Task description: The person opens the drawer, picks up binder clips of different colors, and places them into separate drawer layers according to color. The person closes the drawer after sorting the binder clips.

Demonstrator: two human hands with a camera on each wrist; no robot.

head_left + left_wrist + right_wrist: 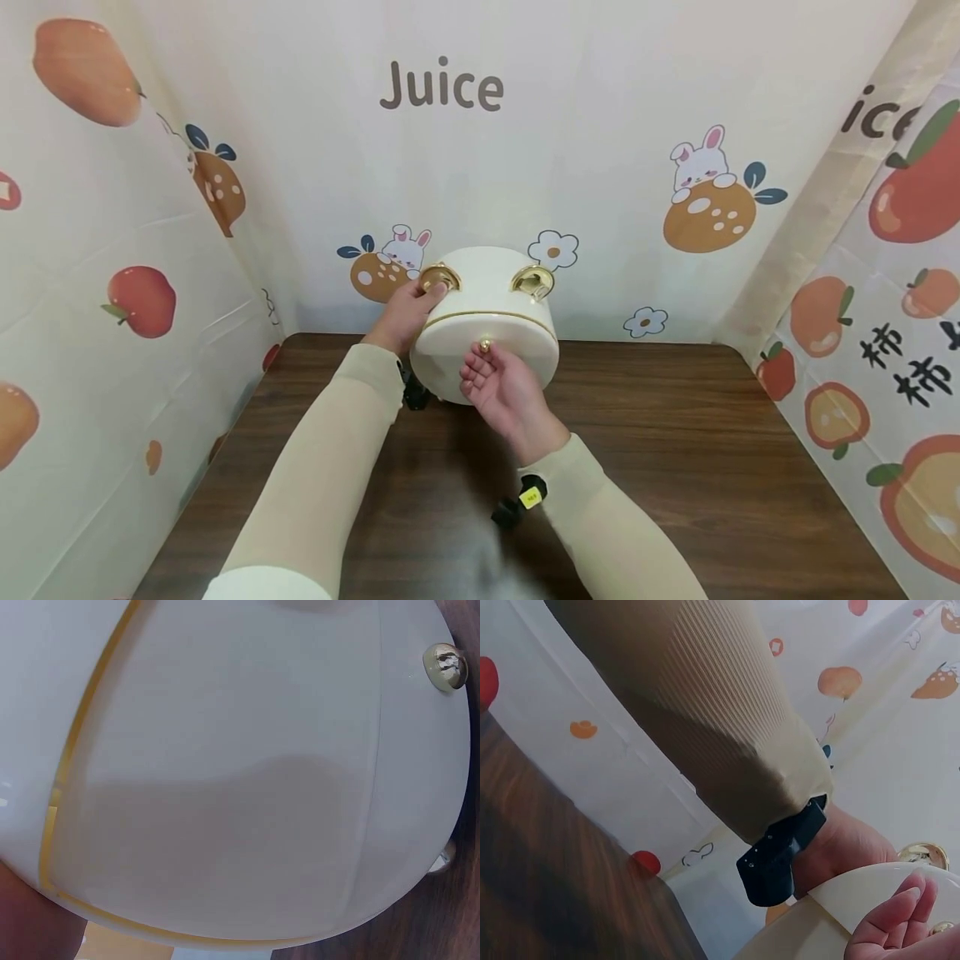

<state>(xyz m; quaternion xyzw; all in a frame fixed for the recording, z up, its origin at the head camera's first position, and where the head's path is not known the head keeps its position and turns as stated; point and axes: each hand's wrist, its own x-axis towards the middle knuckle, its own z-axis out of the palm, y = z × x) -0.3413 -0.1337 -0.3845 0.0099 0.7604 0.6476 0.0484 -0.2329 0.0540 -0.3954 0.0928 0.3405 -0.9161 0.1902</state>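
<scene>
A glossy white rounded container with gold trim is tilted, its flat face toward me. My left hand grips its left side, the thumb by a gold fitting; most of those fingers are hidden. A matching gold fitting sits at the right. My right hand, palm up, pinches the small gold knob on the face. In the left wrist view the white container shows a gold line and a small gold foot. The right wrist view shows the right hand's fingers beside the knob.
A dark brown wooden table lies beneath. Behind it hangs a white curtain printed with fruit and rabbits, and similar cloth closes both sides. Black cameras are strapped to the wrists, one on the right.
</scene>
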